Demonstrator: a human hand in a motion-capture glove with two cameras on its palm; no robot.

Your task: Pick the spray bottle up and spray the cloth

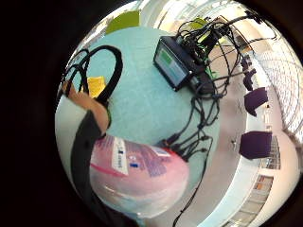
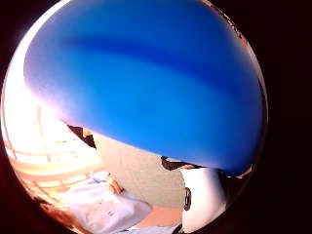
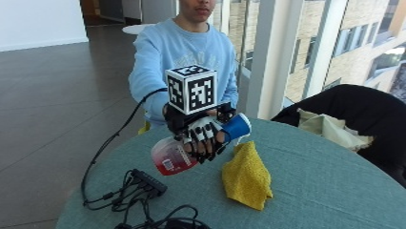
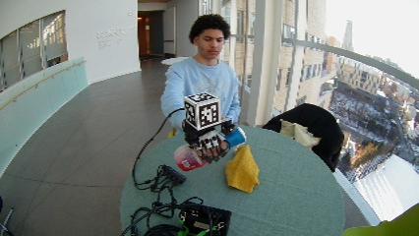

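Your fingers (image 3: 204, 143) curl round the bottle (image 3: 190, 150), grasping it above the round teal bench (image 3: 317, 181), tilted, with the blue cap (image 3: 238, 128) just past them toward the cloth (image 3: 246, 176), likely to aim the spray. That cloth lies crumpled just beyond your fingertips: yellow, nubbly. The bottle's body is clear plastic, pink liquid, smooth.

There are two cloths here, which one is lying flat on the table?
The yellow cloth, lying on the round green table beside the gloved right hand. The cream cloth is draped on the dark chair.
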